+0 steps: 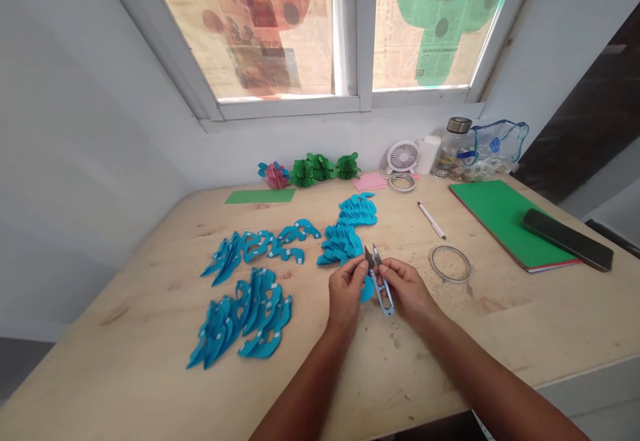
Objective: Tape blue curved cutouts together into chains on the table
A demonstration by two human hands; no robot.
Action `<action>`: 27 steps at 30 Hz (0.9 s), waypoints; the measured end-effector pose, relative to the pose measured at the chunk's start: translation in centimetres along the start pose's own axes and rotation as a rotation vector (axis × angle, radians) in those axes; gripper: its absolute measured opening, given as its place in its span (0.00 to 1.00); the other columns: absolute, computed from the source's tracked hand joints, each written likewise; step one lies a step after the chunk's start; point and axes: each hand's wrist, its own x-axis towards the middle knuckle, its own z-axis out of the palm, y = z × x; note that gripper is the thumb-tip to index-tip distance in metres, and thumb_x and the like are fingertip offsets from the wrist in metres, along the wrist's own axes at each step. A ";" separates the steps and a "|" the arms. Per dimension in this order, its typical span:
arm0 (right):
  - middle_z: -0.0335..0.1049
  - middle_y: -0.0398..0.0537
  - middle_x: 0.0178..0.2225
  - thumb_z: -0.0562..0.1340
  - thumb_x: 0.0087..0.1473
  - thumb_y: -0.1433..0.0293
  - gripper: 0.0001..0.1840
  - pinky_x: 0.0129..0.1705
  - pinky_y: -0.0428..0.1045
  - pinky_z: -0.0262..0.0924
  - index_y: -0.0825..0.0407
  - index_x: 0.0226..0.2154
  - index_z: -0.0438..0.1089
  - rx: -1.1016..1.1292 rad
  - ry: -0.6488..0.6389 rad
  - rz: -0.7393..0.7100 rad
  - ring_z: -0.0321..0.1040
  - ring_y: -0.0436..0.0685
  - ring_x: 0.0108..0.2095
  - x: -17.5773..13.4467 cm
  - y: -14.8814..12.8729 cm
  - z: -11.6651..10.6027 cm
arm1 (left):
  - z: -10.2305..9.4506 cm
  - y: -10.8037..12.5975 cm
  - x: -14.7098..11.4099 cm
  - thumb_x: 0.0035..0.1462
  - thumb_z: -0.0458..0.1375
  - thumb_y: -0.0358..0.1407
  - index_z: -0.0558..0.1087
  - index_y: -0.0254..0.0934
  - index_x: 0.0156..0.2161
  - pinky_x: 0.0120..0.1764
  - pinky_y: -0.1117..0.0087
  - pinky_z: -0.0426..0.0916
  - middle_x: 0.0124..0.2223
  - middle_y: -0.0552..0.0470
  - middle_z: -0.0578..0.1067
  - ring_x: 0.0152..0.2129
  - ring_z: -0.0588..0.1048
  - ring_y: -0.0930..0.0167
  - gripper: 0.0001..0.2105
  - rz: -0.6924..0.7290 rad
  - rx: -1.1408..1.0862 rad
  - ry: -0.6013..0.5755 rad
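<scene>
A pair of light blue thread snips [384,295] is held upright in front of me, its two blades pointing away and spread apart. My left hand [346,291] is closed, with thumb and finger pinched at the base of the left blade. On the other side, my right hand [406,289] pinches near the right blade. Part of a blue paper piece [367,289] shows beside my left fingers; whether it is touched cannot be seen. Just beyond the hands lies a fanned stack of blue paper cutouts [341,243], with another blue stack [358,210] behind it.
Blue cutouts with white tabs [265,311] lie at left. A tape ring [451,264], a white pen [431,220], green sheets [505,221] and a black phone-like object [567,237] are at right. Along the wall stand green paper figures [320,167], a small fan [403,156] and a bottle [451,147].
</scene>
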 end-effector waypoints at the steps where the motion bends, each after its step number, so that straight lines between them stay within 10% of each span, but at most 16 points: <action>1: 0.62 0.38 0.20 0.66 0.44 0.57 0.17 0.19 0.43 0.51 0.53 0.24 0.65 0.003 -0.012 0.006 0.57 0.45 0.17 0.0 0.1 0.0 | 0.1 0.0 0.0 0.47 0.59 0.37 0.77 0.34 0.33 0.28 0.74 0.64 0.28 0.52 0.76 0.24 0.71 0.72 0.10 -0.032 -0.046 -0.012; 10: 0.62 0.38 0.19 0.59 0.51 0.58 0.15 0.21 0.45 0.56 0.52 0.24 0.64 -0.363 -0.041 -0.084 0.59 0.48 0.17 -0.3 0.1 -0.2 | 0.1 -0.4 -0.1 0.41 0.64 0.40 0.76 0.32 0.24 0.24 0.75 0.60 0.20 0.55 0.71 0.18 0.65 0.76 0.10 -0.114 -0.091 0.033; 18: 0.73 0.49 0.32 0.55 0.56 0.69 0.09 0.36 0.48 0.60 0.53 0.34 0.70 -1.101 0.210 -0.695 0.68 0.54 0.32 -0.7 -0.6 -1.0 | 0.0 -0.4 -0.6 0.44 0.61 0.40 0.77 0.31 0.26 0.26 0.74 0.62 0.22 0.53 0.73 0.20 0.68 0.73 0.11 -0.083 0.031 0.008; 27: 0.74 0.50 0.30 0.53 0.59 0.71 0.12 0.36 0.49 0.55 0.54 0.32 0.72 -1.409 0.273 -0.967 0.68 0.54 0.31 -0.5 -0.3 -1.0 | 0.0 -0.5 -0.9 0.47 0.58 0.38 0.74 0.33 0.24 0.25 0.75 0.60 0.22 0.56 0.70 0.20 0.65 0.75 0.09 0.057 0.265 -0.014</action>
